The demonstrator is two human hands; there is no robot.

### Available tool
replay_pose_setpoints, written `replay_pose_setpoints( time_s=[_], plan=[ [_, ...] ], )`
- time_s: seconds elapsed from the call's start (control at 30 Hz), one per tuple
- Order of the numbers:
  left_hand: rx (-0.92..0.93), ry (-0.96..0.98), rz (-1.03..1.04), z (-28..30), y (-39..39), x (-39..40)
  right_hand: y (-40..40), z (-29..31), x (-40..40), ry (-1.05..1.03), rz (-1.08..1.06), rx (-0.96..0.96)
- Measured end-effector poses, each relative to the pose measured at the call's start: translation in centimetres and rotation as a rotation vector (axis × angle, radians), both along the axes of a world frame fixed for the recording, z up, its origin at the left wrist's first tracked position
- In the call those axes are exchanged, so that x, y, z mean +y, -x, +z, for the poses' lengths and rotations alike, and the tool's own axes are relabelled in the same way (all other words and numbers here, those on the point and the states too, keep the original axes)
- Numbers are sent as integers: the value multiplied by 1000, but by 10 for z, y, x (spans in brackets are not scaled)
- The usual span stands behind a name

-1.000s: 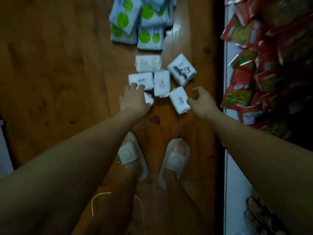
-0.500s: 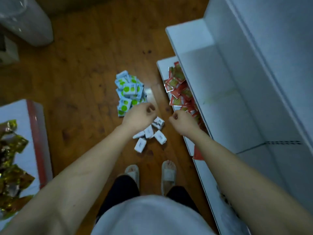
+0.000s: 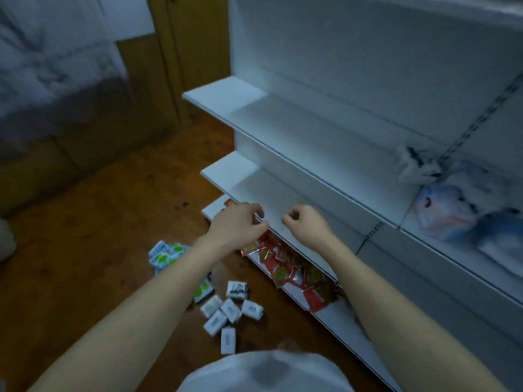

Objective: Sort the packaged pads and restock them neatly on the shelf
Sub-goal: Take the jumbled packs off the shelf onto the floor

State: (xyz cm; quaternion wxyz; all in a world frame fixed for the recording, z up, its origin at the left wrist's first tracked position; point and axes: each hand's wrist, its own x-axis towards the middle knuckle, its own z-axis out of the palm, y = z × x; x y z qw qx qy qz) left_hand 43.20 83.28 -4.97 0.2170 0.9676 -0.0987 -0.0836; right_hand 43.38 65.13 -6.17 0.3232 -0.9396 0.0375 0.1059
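While both hands hover at the lower shelf edge, left hand and right hand have curled fingers (whether either holds a pad, I cannot tell). 6 white pads lie on the floor. Next probably comes placing or fetching.

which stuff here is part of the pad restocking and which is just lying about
Job:
white pad packs on floor
green-dot pad packs on floor
white shelf
left hand
right hand

Lying about:
red sachets on bottom shelf
plastic bags at right
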Motion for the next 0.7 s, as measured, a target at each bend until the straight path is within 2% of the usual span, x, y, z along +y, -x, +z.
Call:
replay_pose_setpoints(
  time_s=[0.1, 0.2, 0.4, 0.7],
  plan=[
    [-89, -111, -160, 24, 6, -17, 26, 26, -11, -48, -82, -72],
    [-178, -137, -287, 48, 8, -42, 53, 52, -31, -57, -179, -142],
    [-270, -11, -432, 105, 29, -121, 110, 96, -100, 29, -347, -234],
    [-316, 156, -528, 133, 102, -226, 198, 119, -198, 43, -508, -306]
  ],
)
